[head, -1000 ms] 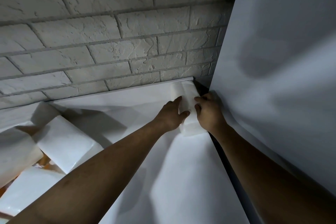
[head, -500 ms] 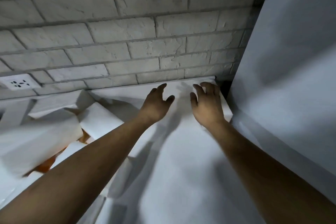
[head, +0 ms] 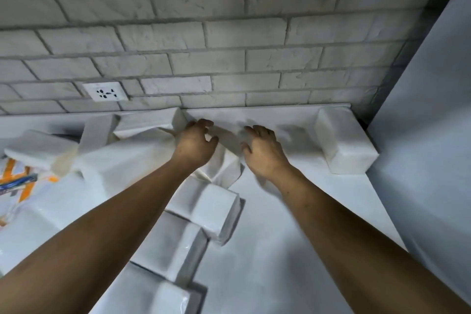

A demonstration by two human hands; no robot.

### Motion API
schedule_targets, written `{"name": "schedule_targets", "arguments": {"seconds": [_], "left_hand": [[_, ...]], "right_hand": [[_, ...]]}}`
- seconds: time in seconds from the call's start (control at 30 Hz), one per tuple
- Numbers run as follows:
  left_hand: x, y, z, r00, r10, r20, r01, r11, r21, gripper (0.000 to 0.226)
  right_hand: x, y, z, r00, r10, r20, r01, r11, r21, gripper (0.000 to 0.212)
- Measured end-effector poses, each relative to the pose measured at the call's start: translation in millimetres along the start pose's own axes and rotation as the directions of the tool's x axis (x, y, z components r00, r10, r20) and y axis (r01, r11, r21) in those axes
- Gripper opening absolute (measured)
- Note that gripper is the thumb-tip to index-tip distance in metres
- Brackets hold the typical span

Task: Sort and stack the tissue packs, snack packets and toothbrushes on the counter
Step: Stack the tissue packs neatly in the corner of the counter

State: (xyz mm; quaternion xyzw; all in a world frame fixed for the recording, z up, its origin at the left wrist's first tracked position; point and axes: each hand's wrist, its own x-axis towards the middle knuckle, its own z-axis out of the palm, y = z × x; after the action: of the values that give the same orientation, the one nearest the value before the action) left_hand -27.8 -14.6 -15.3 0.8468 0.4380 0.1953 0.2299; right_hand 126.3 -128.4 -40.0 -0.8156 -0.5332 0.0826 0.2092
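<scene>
One white tissue pack (head: pixel 344 143) lies alone in the back right corner of the white counter (head: pixel 293 237), against the side panel. My left hand (head: pixel 195 145) and my right hand (head: pixel 263 153) hover over another white tissue pack (head: pixel 224 166) in the middle, fingers spread, gripping nothing I can see. More white tissue packs (head: pixel 204 209) lie jumbled in a row toward the front left, and several more (head: pixel 147 125) pile up along the wall. An orange-and-white snack packet (head: pixel 17 178) with a blue strip shows at the far left. No toothbrush is visible.
A white brick wall (head: pixel 229 33) closes the back, with a power socket (head: pixel 105 91) low on it. A tall white panel (head: pixel 428 135) stands along the right side.
Both hands let go of the pack in the back right corner and moved left to the middle pile. The view swung left, bringing the socket and snack packet into sight.
</scene>
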Motion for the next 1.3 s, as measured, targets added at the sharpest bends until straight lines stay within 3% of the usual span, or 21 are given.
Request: {"name": "schedule_targets", "arguments": {"seconds": [0.47, 0.6, 0.87, 1.3], "left_hand": [[-14.8, -67.3, -16.7, 0.97, -0.172, 0.172, 0.145, 0.976, 0.159, 0.053], [-15.4, -67.3, -13.1, 0.961, -0.207, 0.185, 0.178, 0.971, 0.162, 0.041], [-8.7, -55.0, -0.5, 0.967, -0.15, 0.206, 0.126, 0.984, 0.127, 0.026], [-20.0, 5.0, 49.5, 0.946, 0.064, 0.317, -0.089, 0.994, 0.067, 0.03]], "right_hand": [[13.9, -54.4, 42.1, 0.972, 0.035, 0.234, -0.047, 0.998, 0.045, 0.054], [15.5, -54.5, 49.9, 0.959, 0.074, 0.275, -0.092, 0.994, 0.052, 0.052], [8.4, -43.7, 51.2, 0.961, 0.144, 0.236, -0.168, 0.982, 0.086, 0.05], [-50.6, 12.5, 23.3, 0.941, 0.316, 0.12, -0.319, 0.948, 0.006, 0.053]]}}
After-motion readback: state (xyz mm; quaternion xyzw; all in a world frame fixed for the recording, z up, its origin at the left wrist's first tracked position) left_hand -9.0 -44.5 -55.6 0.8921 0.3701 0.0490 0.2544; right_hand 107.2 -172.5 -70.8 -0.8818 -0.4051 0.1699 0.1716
